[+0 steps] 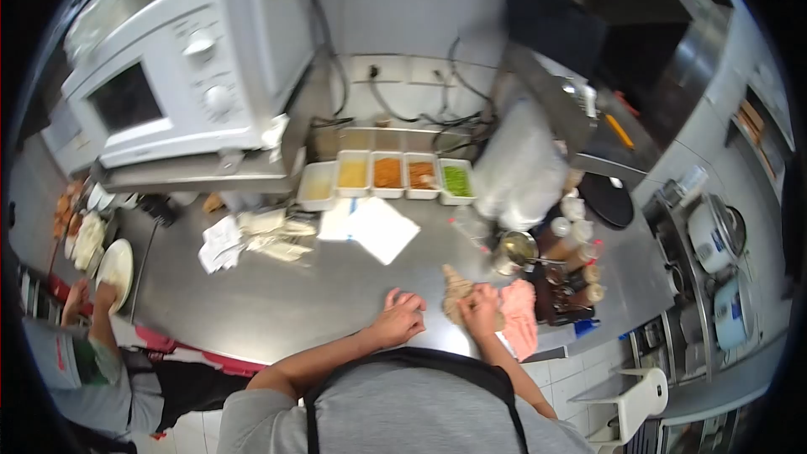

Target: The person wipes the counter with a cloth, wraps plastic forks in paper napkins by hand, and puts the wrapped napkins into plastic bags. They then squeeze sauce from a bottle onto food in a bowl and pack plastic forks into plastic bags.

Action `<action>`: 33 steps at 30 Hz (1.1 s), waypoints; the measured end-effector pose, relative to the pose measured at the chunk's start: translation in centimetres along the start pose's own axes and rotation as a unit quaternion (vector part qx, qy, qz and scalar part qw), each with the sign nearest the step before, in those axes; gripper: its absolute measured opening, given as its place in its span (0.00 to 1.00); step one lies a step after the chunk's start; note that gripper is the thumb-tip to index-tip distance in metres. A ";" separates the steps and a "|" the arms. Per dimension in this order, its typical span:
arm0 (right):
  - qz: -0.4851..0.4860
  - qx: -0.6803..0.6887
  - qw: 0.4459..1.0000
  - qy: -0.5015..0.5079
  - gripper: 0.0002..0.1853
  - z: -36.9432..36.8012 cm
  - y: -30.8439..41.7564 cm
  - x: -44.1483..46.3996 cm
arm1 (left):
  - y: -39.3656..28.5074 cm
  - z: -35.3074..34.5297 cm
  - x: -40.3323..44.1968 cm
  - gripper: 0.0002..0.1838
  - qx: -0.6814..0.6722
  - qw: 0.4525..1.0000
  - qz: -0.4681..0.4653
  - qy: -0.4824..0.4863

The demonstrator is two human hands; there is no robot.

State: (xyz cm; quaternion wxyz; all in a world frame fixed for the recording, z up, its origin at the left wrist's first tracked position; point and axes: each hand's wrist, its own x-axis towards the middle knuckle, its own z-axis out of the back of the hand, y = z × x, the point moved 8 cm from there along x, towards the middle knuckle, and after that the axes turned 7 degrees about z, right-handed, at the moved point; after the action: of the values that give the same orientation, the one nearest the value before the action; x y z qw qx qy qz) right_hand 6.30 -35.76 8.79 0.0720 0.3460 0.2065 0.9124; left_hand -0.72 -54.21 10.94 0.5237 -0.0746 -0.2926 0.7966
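Note:
My right hand grips a crumpled tan cloth on the steel counter, near its front edge. Beside it on the right lies a pink cloth. My left hand hovers over the counter to the left of the tan cloth, apart from it. Its fingers are loosely bent and slightly apart, and nothing shows in them. Behind the cloths stands a metal pot with some liquid in it.
Several white tubs of food line the back, with white paper in front. A microwave sits on a shelf at left. Bottles crowd the right. At far left, another person's hands are near a plate.

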 end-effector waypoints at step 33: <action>-0.086 -0.139 0.987 -0.010 0.10 0.2 3.0 0.1 | 26.4 24.1 -4.7 0.11 0.257 0.906 0.259 -0.216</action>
State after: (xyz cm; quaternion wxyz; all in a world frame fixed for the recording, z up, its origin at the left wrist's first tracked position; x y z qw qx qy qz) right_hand 6.38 -38.36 10.31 0.1997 0.3222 0.1065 0.9192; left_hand -29.75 -75.12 15.38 0.2245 0.1630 -0.1540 0.9483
